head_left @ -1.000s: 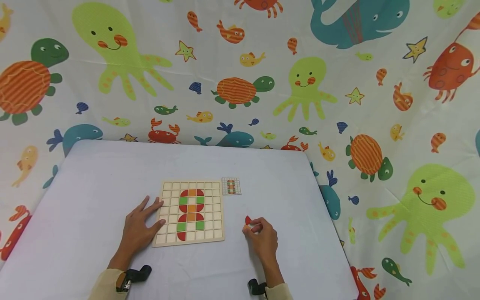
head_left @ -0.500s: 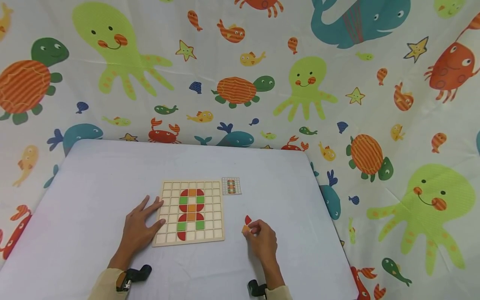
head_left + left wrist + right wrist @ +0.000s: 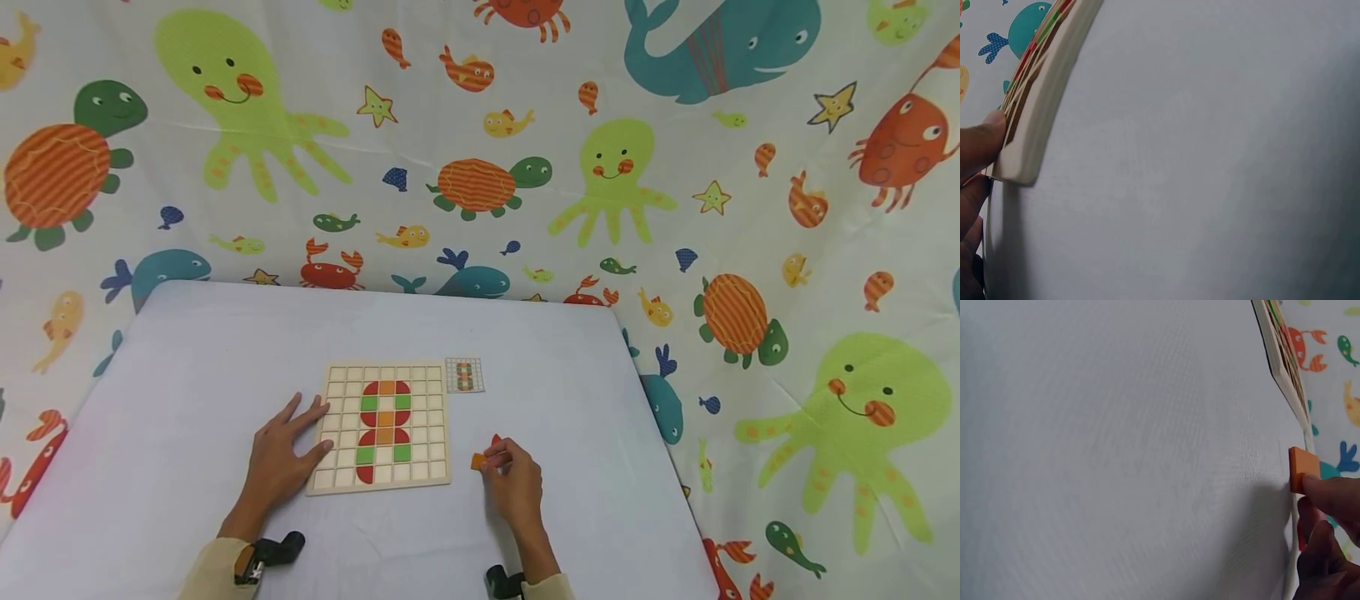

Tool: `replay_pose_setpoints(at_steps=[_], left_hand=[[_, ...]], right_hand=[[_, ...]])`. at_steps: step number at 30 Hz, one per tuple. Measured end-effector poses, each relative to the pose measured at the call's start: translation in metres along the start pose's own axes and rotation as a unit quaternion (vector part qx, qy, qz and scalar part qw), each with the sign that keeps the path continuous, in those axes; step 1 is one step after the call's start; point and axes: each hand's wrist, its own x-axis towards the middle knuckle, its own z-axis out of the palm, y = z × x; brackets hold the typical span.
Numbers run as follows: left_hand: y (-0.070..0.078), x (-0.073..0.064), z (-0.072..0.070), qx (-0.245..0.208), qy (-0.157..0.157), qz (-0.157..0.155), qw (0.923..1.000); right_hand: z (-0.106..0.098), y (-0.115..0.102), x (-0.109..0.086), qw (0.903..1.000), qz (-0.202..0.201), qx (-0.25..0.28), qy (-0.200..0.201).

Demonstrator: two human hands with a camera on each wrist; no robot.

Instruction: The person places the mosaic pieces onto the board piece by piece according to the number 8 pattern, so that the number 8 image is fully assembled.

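A square wooden grid board (image 3: pixel 429 451) lies on the table, with red quarter-round, green square and orange square tiles set in its middle columns. My left hand (image 3: pixel 278 450) rests at the board's left edge, fingers spread, thumb on the rim; the left wrist view shows the thumb (image 3: pixel 985 140) over that edge. Right of the board, my right hand (image 3: pixel 516 483) pinches an orange square tile (image 3: pixel 478 461) between thumb and fingertips. A red tile (image 3: pixel 496 439) shows just behind those fingers, mostly hidden; in the right wrist view its red edge (image 3: pixel 1301 536) peeks out beside the fingers.
A small printed pattern card (image 3: pixel 465 376) lies by the board's upper right corner, showing a similar tile figure on a grid. The table has a white cloth (image 3: pixel 600 400). Behind it hangs a curtain (image 3: pixel 495 242) printed with sea animals.
My right hand has moved slightly left toward the board, bringing the orange tile out further at the fingertips; the red tile is now more covered. My left hand stays at the board's edge.
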Motion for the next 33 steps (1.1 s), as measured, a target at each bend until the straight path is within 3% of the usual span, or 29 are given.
replay_pose_setpoints(at_steps=[6,13,21,33], left_hand=[[-0.001,0.000,0.001,-0.001,-0.002,-0.001,1.0000],[-0.004,0.000,0.004,0.004,0.000,-0.002,1.0000],[-0.002,0.000,0.003,0.007,0.003,-0.002,1.0000],[-0.001,-0.001,0.001,0.006,0.003,0.000,1.0000]], right_hand=[[0.005,-0.003,0.000,0.9999,-0.012,0.003,-0.004],[0.009,-0.011,-0.004,0.9967,-0.055,0.060,-0.011],[0.021,-0.029,-0.011,0.9893,-0.062,0.107,-0.077],[0.049,-0.055,-0.017,0.9815,-0.087,0.117,-0.124]])
